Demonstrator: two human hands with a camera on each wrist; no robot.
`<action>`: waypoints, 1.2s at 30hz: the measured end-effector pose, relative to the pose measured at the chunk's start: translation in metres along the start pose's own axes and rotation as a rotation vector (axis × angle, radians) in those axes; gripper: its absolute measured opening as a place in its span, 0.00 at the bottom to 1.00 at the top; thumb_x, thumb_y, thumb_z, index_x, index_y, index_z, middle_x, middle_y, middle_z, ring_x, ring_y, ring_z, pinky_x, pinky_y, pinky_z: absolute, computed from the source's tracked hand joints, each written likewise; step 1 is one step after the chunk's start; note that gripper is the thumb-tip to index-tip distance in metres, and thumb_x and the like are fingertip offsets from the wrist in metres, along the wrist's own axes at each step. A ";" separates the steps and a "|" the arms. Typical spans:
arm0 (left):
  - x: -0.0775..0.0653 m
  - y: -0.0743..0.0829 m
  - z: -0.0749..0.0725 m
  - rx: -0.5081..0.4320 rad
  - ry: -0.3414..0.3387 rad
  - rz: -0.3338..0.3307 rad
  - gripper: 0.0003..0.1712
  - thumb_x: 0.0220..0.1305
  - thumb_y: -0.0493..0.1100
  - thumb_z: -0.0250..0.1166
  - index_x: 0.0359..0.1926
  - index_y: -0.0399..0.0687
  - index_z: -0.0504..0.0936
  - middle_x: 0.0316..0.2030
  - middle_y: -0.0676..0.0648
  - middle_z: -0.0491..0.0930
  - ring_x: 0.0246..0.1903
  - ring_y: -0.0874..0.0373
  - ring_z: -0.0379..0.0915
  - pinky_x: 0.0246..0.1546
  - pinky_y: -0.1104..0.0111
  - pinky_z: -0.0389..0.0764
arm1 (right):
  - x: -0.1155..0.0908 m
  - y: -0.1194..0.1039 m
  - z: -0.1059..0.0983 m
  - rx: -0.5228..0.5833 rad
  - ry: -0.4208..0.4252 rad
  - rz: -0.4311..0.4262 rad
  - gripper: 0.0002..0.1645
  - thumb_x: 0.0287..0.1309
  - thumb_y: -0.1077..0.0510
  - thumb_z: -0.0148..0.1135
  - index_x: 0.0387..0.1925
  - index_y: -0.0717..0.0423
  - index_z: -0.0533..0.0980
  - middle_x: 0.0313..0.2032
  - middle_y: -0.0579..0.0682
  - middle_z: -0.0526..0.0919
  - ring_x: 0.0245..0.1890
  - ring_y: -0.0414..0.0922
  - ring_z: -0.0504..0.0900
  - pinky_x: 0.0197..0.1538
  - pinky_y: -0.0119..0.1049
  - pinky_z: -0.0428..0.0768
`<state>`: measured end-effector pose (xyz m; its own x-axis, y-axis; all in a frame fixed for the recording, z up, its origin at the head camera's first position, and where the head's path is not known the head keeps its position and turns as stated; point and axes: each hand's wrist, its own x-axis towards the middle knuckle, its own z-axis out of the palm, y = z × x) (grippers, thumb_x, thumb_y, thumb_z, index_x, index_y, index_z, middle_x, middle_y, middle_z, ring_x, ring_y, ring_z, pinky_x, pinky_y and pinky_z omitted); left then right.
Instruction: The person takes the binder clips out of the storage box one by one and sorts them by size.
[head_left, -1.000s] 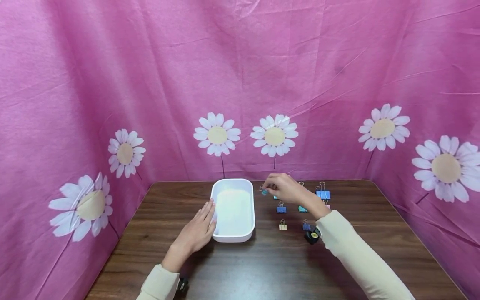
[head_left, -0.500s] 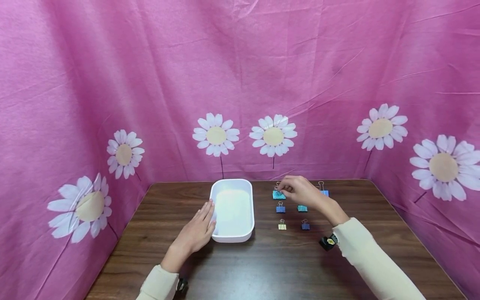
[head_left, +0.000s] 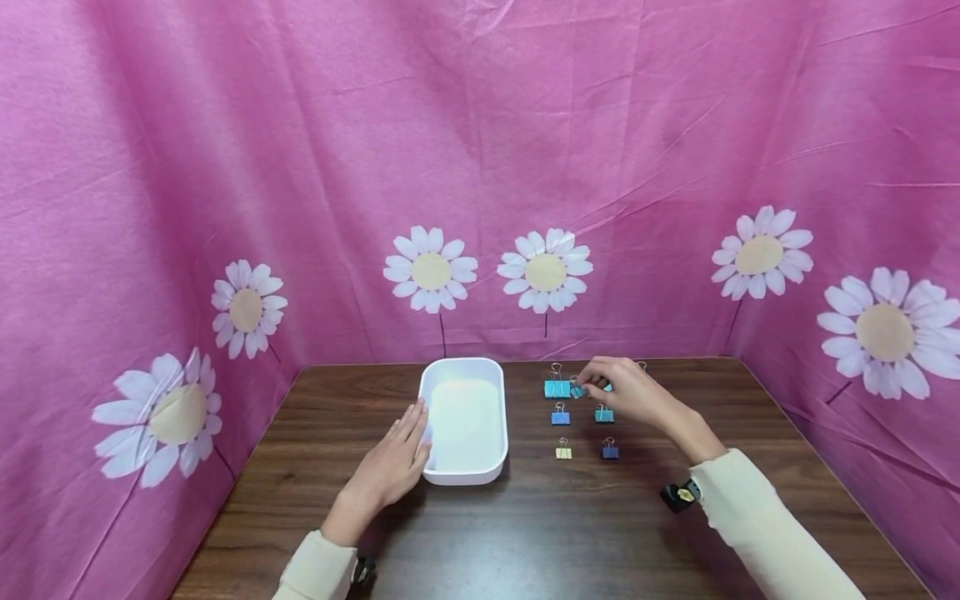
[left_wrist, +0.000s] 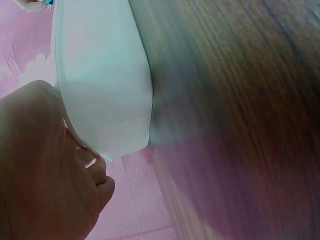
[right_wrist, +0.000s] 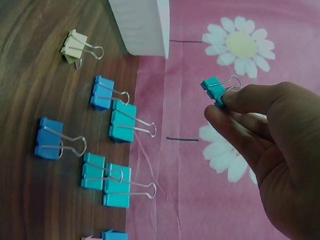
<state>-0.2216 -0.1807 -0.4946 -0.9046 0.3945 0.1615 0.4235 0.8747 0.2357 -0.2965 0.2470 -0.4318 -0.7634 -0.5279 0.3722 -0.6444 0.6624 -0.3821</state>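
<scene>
My right hand [head_left: 624,392] pinches a small teal binder clip [right_wrist: 214,90] between thumb and fingertips. In the head view it is above the table, just right of a larger teal binder clip [head_left: 557,390]. Straight fingers of my left hand [head_left: 387,458] rest along the left rim of a white tray [head_left: 463,478]. Around the right hand stand a blue clip [head_left: 560,418], a pale yellow clip [head_left: 563,453], a smaller teal clip [head_left: 603,414] and a dark blue clip [head_left: 611,452]. Another large teal clip [right_wrist: 117,186] is partly hidden behind the right hand in the head view.
The brown wooden table [head_left: 480,550] meets a pink curtain [head_left: 480,150] printed with white daisies at its back and sides. At the bottom of the right wrist view, a blue clip [right_wrist: 115,235] and a pink one [right_wrist: 91,238] are cut off by the edge.
My right hand has moved rightward with the small teal clip, from beside the tray past the large teal clip, uncovering that clip. The left hand stays on the tray.
</scene>
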 end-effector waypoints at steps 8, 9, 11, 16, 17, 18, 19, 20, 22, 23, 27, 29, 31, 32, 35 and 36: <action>-0.001 0.001 -0.001 -0.016 -0.001 0.000 0.35 0.84 0.45 0.50 0.81 0.29 0.58 0.83 0.35 0.55 0.83 0.40 0.53 0.83 0.47 0.61 | -0.016 0.009 -0.003 -0.014 0.073 0.011 0.08 0.60 0.70 0.73 0.36 0.55 0.86 0.33 0.43 0.89 0.32 0.33 0.84 0.35 0.31 0.88; -0.001 0.001 -0.001 -0.017 -0.002 -0.001 0.35 0.84 0.45 0.50 0.81 0.29 0.58 0.83 0.35 0.55 0.83 0.39 0.53 0.83 0.47 0.61 | -0.018 0.010 -0.003 -0.016 0.084 0.012 0.08 0.60 0.70 0.73 0.36 0.55 0.86 0.33 0.43 0.89 0.31 0.33 0.84 0.35 0.31 0.87; -0.001 0.000 -0.001 -0.019 0.002 0.002 0.35 0.84 0.45 0.50 0.80 0.28 0.59 0.83 0.34 0.55 0.82 0.38 0.53 0.83 0.47 0.61 | -0.023 0.011 -0.004 -0.021 0.101 0.020 0.08 0.59 0.70 0.74 0.35 0.55 0.86 0.32 0.44 0.89 0.31 0.33 0.83 0.35 0.31 0.87; -0.001 0.001 -0.001 -0.027 -0.003 0.006 0.35 0.83 0.45 0.51 0.80 0.28 0.59 0.83 0.34 0.55 0.82 0.38 0.53 0.82 0.45 0.62 | -0.038 0.015 -0.010 -0.017 0.107 0.087 0.08 0.61 0.69 0.74 0.36 0.54 0.86 0.33 0.46 0.89 0.32 0.34 0.83 0.35 0.31 0.87; 0.000 0.001 -0.002 -0.026 -0.008 0.005 0.35 0.83 0.45 0.50 0.80 0.28 0.59 0.83 0.34 0.55 0.82 0.38 0.53 0.82 0.45 0.62 | -0.041 0.016 -0.012 -0.004 0.107 0.102 0.07 0.61 0.69 0.73 0.36 0.54 0.86 0.33 0.47 0.89 0.31 0.34 0.83 0.34 0.31 0.87; 0.000 0.001 -0.002 -0.024 -0.014 0.003 0.35 0.84 0.45 0.50 0.80 0.29 0.59 0.83 0.34 0.55 0.83 0.38 0.53 0.82 0.46 0.62 | -0.044 0.017 -0.013 0.005 0.108 0.114 0.08 0.62 0.70 0.73 0.36 0.55 0.86 0.33 0.47 0.89 0.31 0.34 0.83 0.33 0.30 0.86; 0.000 0.001 -0.003 -0.019 -0.020 0.001 0.35 0.84 0.45 0.50 0.81 0.29 0.58 0.83 0.34 0.54 0.83 0.38 0.52 0.83 0.46 0.61 | -0.047 0.018 -0.014 0.014 0.111 0.123 0.08 0.62 0.70 0.72 0.36 0.55 0.86 0.33 0.47 0.89 0.30 0.33 0.82 0.33 0.30 0.86; 0.000 0.001 -0.003 -0.019 -0.022 -0.001 0.35 0.84 0.45 0.49 0.81 0.29 0.58 0.84 0.34 0.54 0.83 0.38 0.52 0.83 0.46 0.61 | -0.049 0.020 -0.014 0.021 0.116 0.126 0.08 0.62 0.70 0.72 0.36 0.55 0.86 0.33 0.47 0.89 0.30 0.32 0.82 0.32 0.29 0.85; 0.000 0.001 -0.003 -0.018 -0.020 -0.002 0.35 0.84 0.45 0.49 0.81 0.29 0.58 0.84 0.35 0.54 0.83 0.38 0.52 0.83 0.46 0.61 | -0.055 0.024 -0.014 0.027 0.133 0.117 0.09 0.60 0.72 0.72 0.36 0.56 0.86 0.32 0.46 0.89 0.29 0.31 0.82 0.32 0.29 0.86; 0.000 0.001 -0.003 -0.012 -0.024 -0.004 0.35 0.85 0.45 0.49 0.81 0.29 0.57 0.84 0.35 0.53 0.83 0.39 0.52 0.83 0.46 0.60 | -0.058 0.026 -0.013 0.027 0.141 0.112 0.10 0.59 0.73 0.72 0.35 0.56 0.85 0.32 0.45 0.89 0.29 0.30 0.82 0.32 0.28 0.86; -0.001 0.001 -0.003 -0.003 -0.028 -0.004 0.35 0.85 0.46 0.48 0.81 0.29 0.57 0.84 0.35 0.53 0.83 0.40 0.51 0.84 0.47 0.60 | -0.070 0.034 -0.011 0.019 0.157 0.109 0.11 0.58 0.73 0.73 0.34 0.55 0.85 0.32 0.42 0.89 0.31 0.27 0.82 0.34 0.29 0.88; -0.001 0.001 -0.002 -0.003 -0.026 -0.004 0.35 0.85 0.46 0.49 0.81 0.29 0.57 0.84 0.35 0.53 0.83 0.40 0.51 0.83 0.47 0.60 | -0.075 0.037 -0.011 0.014 0.153 0.130 0.10 0.59 0.72 0.73 0.35 0.54 0.85 0.32 0.42 0.89 0.32 0.27 0.82 0.35 0.29 0.88; -0.001 0.001 -0.002 -0.006 -0.022 -0.005 0.35 0.85 0.45 0.49 0.81 0.29 0.57 0.84 0.35 0.53 0.83 0.40 0.51 0.83 0.47 0.61 | -0.080 0.039 -0.011 0.007 0.148 0.158 0.10 0.60 0.71 0.72 0.35 0.53 0.85 0.32 0.42 0.89 0.32 0.27 0.82 0.36 0.30 0.88; -0.001 0.001 -0.002 -0.005 -0.022 -0.006 0.35 0.85 0.46 0.49 0.81 0.29 0.57 0.84 0.35 0.53 0.83 0.40 0.51 0.83 0.47 0.61 | -0.083 0.041 -0.011 0.000 0.143 0.172 0.10 0.60 0.71 0.72 0.35 0.53 0.85 0.32 0.42 0.89 0.32 0.27 0.82 0.36 0.31 0.88; 0.000 0.000 -0.001 -0.009 -0.019 -0.007 0.35 0.84 0.46 0.50 0.81 0.30 0.57 0.84 0.35 0.53 0.83 0.40 0.52 0.83 0.47 0.61 | -0.089 0.045 -0.011 -0.010 0.127 0.212 0.07 0.63 0.68 0.72 0.35 0.52 0.85 0.32 0.43 0.89 0.33 0.28 0.82 0.37 0.31 0.88; 0.000 0.000 -0.001 -0.006 -0.024 -0.010 0.35 0.85 0.46 0.49 0.81 0.30 0.57 0.84 0.35 0.53 0.83 0.40 0.51 0.83 0.47 0.61 | -0.092 0.046 -0.010 -0.010 0.121 0.223 0.07 0.64 0.66 0.72 0.35 0.51 0.85 0.32 0.44 0.89 0.33 0.28 0.82 0.37 0.31 0.88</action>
<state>-0.2216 -0.1812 -0.4937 -0.9096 0.3927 0.1358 0.4149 0.8767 0.2433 -0.2555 0.3313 -0.4749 -0.8751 -0.3009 0.3790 -0.4599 0.7609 -0.4577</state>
